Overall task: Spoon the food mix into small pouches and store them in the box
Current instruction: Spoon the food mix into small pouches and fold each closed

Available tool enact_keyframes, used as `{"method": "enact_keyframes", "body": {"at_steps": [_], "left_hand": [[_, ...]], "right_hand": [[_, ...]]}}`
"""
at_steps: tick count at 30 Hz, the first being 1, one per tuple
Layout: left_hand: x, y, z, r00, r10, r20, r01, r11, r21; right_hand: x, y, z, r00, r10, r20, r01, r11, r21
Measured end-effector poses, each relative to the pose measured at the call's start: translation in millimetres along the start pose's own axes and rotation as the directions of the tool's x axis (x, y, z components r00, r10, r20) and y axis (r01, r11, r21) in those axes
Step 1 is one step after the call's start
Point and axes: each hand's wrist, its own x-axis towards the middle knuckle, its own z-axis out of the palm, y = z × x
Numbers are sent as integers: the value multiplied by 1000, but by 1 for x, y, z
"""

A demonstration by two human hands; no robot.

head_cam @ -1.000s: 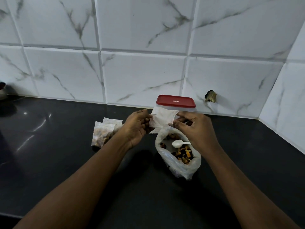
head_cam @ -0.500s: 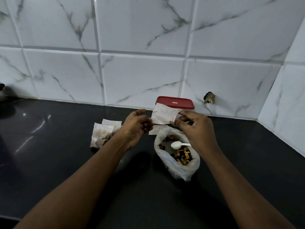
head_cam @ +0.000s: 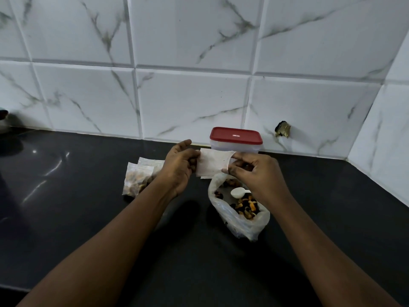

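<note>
A small empty white pouch (head_cam: 212,163) is held flat in the air above the counter. My left hand (head_cam: 179,165) pinches its left edge and my right hand (head_cam: 254,173) pinches its right edge. Just below it sits an open clear plastic bag (head_cam: 239,218) of mixed dried food with a white spoon (head_cam: 238,192) lying inside. Behind the pouch stands a clear box with a shut red lid (head_cam: 236,135), against the wall. Two filled pouches (head_cam: 136,178) lie on the counter left of my left wrist.
The black counter (head_cam: 66,196) meets a white marble-tile wall (head_cam: 190,103) at the back and right. A strip of another white pouch (head_cam: 205,177) shows under the held one. A dark object (head_cam: 3,117) sits at the far left edge.
My left hand has closed in and taken the pouch's left edge, which it had let go half a second ago. The pouch now hangs flat between both hands.
</note>
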Motion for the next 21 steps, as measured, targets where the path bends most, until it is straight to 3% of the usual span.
{"method": "enact_keyframes", "body": {"at_steps": [9,11,13,14,15,18,19,21], "left_hand": [[0,-6,6,999,42,-17,-42,999,-22],[-3,-3,3,994,106,26,-108,992,72],[-9,5,-2,965,231,124,-257,925,280],[-13,8,-5,928,305,216,-370,829,419],[-16,9,-6,871,352,344,-491,670,557],[-25,0,-1,711,266,650,-688,76,722],[-27,-6,3,687,241,686,-700,-35,713],[-31,-17,8,657,264,706,-704,-120,700]], "right_hand": [[0,-2,0,1000,11,8,-11,1000,-3],[0,-2,-1,1000,10,-4,-10,1000,-19],[2,-1,-3,999,16,-38,-18,999,-37],[2,-1,-5,999,25,-49,-27,999,-45],[3,-1,-5,998,31,-52,-34,998,-54],[1,-2,-3,999,36,-26,-37,999,-24],[-1,-3,0,999,33,-9,-33,999,-2],[-3,-7,4,999,28,36,-29,1000,7]]}}
